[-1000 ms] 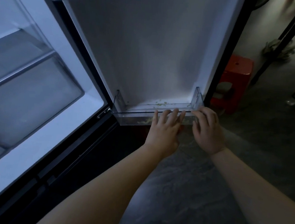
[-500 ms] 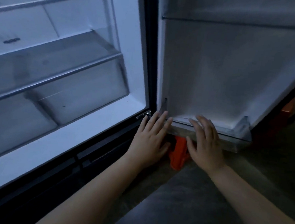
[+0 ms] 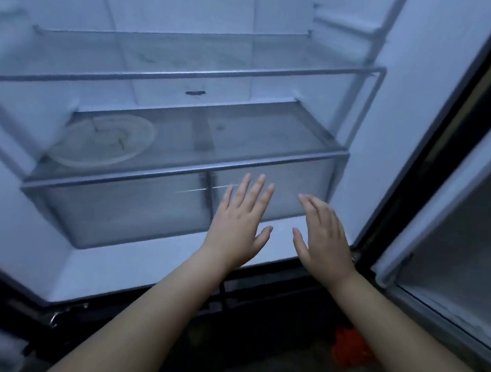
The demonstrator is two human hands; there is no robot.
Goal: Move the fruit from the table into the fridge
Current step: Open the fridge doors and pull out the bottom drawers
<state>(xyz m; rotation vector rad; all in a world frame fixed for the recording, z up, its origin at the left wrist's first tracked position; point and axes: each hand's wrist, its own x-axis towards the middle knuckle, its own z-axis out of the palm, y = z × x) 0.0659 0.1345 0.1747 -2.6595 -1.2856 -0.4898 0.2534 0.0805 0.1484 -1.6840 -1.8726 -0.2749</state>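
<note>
The fridge (image 3: 365, 177) stands open in front of me, lit inside. Two clear crisper drawers (image 3: 124, 214) sit side by side at the bottom under a glass shelf (image 3: 180, 177). A white plate (image 3: 103, 142) shows through that glass on the left. My left hand (image 3: 238, 226) is held flat with fingers spread in front of the right drawer (image 3: 290, 195). My right hand (image 3: 322, 239) hovers beside it, fingers straight, near the fridge's right wall. Neither hand holds anything. No fruit or table is in view.
The open fridge door (image 3: 452, 231) stands at the right, its inner side facing me. An upper glass shelf (image 3: 188, 72) spans the fridge. Something red (image 3: 349, 346) lies on the dark floor below the door.
Both hands have left the bottom door bin and moved left in front of the right crisper drawer. My view has swung from the door to the fridge interior.
</note>
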